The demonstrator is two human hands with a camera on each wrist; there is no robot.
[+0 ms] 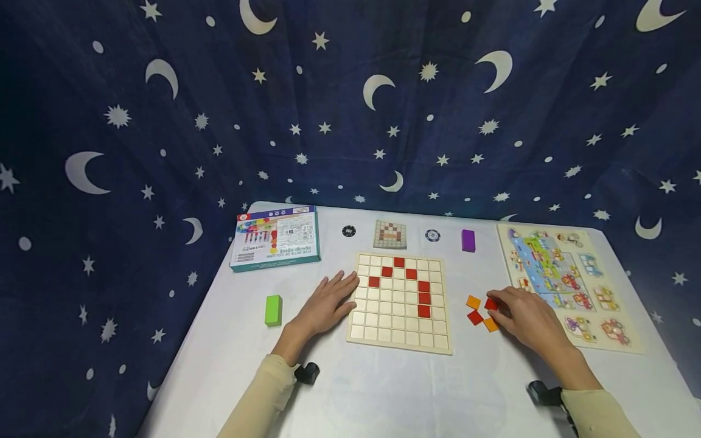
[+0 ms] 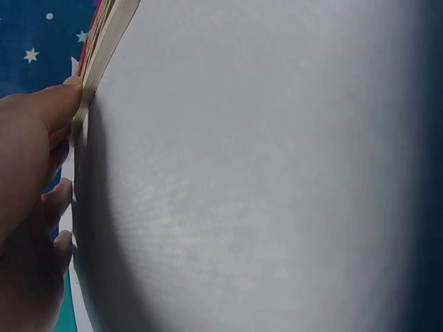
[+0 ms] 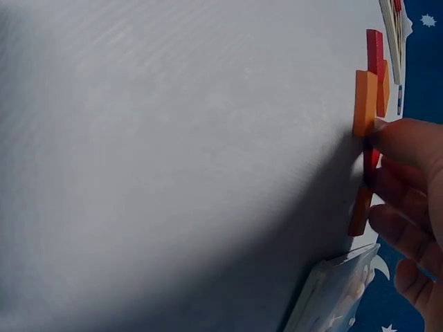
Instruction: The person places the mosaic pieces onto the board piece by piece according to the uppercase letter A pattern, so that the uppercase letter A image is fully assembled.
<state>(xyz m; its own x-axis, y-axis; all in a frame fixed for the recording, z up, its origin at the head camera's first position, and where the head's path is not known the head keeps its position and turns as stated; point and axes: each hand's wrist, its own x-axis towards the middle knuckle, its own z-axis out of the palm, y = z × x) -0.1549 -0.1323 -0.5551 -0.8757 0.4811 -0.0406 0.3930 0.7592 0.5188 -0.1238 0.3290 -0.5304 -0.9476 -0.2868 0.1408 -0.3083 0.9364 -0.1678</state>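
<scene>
A square wooden grid board (image 1: 398, 328) lies in the middle of the table, with several red tiles set in its upper and right cells. My left hand (image 1: 325, 302) rests at the board's left edge, fingers extended; the left wrist view shows the thumb against that edge. Right of the board is a small group of loose tiles, among them an orange tile (image 1: 473, 302) and a red tile (image 1: 474, 317). My right hand (image 1: 528, 316) pinches another red tile (image 3: 372, 160) between thumb and fingers there. An orange tile (image 3: 360, 211) shows by its fingertips.
Behind the board lies a pattern card (image 1: 390, 234) between a black chip (image 1: 348, 231) and a second chip (image 1: 432, 235). A purple block (image 1: 468, 241) and a vehicle picture puzzle (image 1: 597, 322) lie right. On the left are a boxed set (image 1: 276, 240) and a green block (image 1: 273, 311).
</scene>
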